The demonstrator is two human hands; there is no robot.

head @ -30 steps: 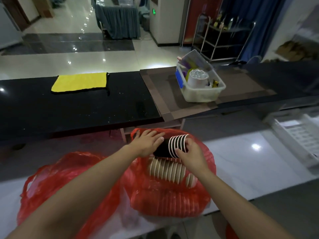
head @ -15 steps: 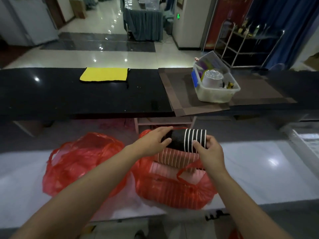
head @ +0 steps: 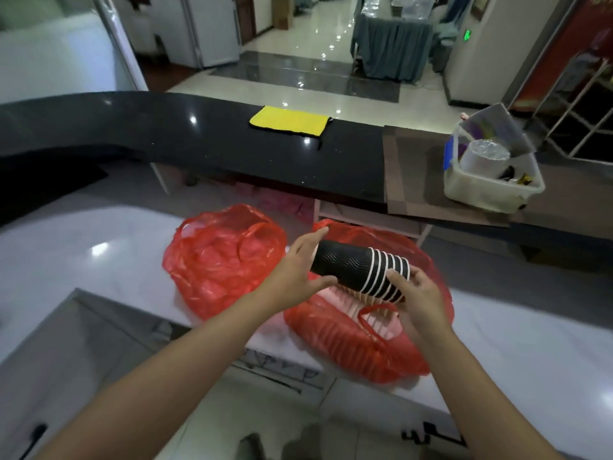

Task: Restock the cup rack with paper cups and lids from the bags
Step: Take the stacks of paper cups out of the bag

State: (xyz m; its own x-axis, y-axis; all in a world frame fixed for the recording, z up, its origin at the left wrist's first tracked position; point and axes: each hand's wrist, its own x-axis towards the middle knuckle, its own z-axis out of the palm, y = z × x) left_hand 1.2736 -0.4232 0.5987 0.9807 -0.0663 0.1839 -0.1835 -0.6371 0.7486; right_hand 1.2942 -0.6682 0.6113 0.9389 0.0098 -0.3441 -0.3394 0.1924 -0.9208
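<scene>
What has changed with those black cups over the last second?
Both hands have lifted the stack of black cups up out of the right red bag; it now hangs clear above it, lying sideways. The left hand stays at the base end, the right hand at the white rims. More cups remain in that bag. The left red bag and yellow cloth lie unchanged.

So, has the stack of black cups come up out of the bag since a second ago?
Yes. The stack of black cups, earlier at the mouth of the red bag, is now held above it.

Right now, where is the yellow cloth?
The yellow cloth lies flat on the black counter, upper centre of the head view, beyond the red bags.
</scene>
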